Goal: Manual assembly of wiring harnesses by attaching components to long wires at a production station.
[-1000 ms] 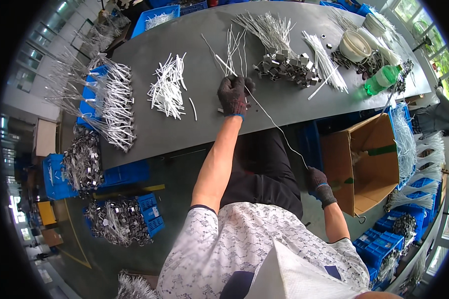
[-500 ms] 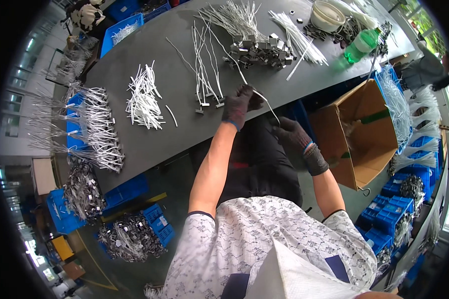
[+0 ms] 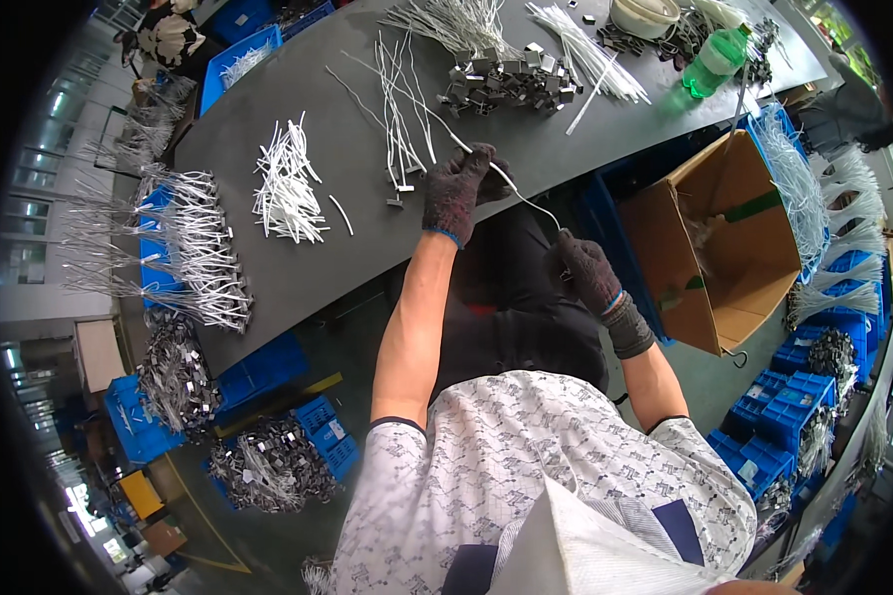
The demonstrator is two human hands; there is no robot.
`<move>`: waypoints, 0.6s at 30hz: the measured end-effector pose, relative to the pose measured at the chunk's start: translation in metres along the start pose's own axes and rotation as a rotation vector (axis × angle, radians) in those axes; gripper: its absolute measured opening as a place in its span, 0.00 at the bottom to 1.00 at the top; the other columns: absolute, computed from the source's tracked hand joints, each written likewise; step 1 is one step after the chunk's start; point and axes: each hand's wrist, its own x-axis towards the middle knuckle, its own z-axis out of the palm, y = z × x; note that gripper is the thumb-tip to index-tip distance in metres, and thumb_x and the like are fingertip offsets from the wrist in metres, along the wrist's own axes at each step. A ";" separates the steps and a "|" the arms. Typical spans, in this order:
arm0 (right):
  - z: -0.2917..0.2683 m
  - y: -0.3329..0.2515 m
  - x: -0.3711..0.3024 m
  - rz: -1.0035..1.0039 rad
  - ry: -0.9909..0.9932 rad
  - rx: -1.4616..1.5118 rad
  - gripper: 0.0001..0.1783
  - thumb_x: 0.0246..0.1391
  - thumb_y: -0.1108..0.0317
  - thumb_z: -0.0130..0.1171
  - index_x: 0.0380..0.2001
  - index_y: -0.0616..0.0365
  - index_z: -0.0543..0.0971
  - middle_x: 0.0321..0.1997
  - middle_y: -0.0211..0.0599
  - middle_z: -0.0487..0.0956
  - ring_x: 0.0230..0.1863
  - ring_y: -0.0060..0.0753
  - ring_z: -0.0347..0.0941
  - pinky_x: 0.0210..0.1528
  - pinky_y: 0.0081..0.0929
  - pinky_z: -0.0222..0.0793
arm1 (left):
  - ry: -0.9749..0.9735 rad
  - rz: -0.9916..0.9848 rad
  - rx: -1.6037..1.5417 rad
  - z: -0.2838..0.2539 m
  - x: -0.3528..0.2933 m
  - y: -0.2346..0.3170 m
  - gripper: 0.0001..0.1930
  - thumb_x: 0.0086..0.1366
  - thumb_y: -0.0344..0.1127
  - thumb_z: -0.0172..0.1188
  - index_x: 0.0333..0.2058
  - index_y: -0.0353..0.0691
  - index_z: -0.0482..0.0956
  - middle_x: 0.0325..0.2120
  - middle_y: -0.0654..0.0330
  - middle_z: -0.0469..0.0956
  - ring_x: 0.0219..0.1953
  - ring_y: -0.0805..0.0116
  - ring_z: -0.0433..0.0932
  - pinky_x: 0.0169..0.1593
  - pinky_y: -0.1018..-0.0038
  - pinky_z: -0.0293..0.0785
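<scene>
White cord through left grip, curving to right grip.

Room btwn tubes & wires; carton R.

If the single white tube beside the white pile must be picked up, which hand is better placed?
Probably the left hand: it is nearer the white tube and over the table, while the right hand is beyond the table's edge. Both seem occupied with a white strand.
</scene>
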 end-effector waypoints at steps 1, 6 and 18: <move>0.004 -0.007 -0.002 0.059 -0.005 -0.056 0.15 0.66 0.59 0.60 0.46 0.60 0.79 0.31 0.34 0.77 0.28 0.28 0.73 0.29 0.25 0.70 | -0.002 -0.001 0.000 -0.001 0.001 -0.001 0.12 0.70 0.41 0.64 0.45 0.39 0.81 0.34 0.56 0.85 0.32 0.61 0.86 0.35 0.64 0.86; -0.004 -0.016 -0.006 -0.618 -0.112 -0.750 0.30 0.61 0.66 0.63 0.65 0.57 0.70 0.44 0.39 0.78 0.39 0.32 0.76 0.39 0.28 0.75 | -0.010 -0.048 0.047 -0.009 0.012 -0.008 0.12 0.68 0.42 0.66 0.42 0.39 0.83 0.35 0.56 0.85 0.31 0.61 0.86 0.35 0.67 0.85; 0.012 -0.001 0.065 -0.545 0.133 -0.651 0.44 0.53 0.71 0.65 0.71 0.62 0.58 0.52 0.49 0.80 0.50 0.52 0.79 0.49 0.39 0.75 | -0.198 0.038 0.214 -0.004 0.001 -0.036 0.16 0.67 0.42 0.67 0.43 0.34 0.84 0.41 0.58 0.85 0.44 0.71 0.83 0.52 0.74 0.78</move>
